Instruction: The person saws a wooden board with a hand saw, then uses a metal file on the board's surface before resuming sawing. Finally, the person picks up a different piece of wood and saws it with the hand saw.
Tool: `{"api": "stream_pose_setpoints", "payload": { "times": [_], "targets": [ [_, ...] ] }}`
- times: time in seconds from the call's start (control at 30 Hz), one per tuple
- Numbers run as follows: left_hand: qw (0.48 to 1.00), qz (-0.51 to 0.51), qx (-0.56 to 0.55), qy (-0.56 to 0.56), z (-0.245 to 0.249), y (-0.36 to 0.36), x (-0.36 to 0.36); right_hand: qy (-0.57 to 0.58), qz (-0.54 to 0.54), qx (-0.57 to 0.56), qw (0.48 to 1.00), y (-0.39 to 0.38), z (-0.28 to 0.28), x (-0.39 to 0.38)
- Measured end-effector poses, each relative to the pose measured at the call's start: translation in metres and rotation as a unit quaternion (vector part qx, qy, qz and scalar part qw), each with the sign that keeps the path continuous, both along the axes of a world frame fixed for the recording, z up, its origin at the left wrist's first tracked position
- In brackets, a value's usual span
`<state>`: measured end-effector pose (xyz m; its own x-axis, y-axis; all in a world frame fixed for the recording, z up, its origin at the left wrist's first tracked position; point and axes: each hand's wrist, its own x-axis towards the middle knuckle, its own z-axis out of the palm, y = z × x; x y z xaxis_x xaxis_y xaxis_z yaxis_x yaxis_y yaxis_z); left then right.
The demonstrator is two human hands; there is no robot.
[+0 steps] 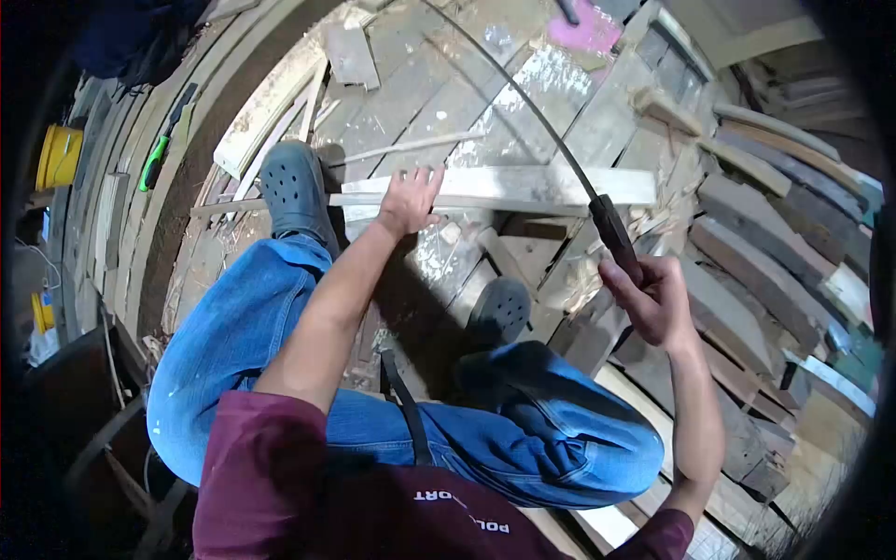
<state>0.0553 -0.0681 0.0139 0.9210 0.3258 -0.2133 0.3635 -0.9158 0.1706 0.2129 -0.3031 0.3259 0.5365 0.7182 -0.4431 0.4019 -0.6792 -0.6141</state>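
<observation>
Scrap-board flooring (420, 93) carries a plank (532, 187), pinned by the spread left hand (408, 201) while the right hand (656, 301) grips a long blade (523, 103) across it (plank seemingly uncut, shavings (571, 276) nearby).

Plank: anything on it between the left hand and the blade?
Nothing, by the head view: the plank is bare wood from the left hand to where the blade, gripped by the right hand, crosses it.
</observation>
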Motion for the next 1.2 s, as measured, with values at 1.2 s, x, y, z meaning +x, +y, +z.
{"api": "stream_pose_setpoints", "payload": {
  "times": [1.2],
  "targets": [
    [0.999,0.023,-0.033,0.026,-0.005,0.003,0.004,0.217,-0.321,0.139,0.911,-0.026,-0.239,-0.185]
  ]
}}
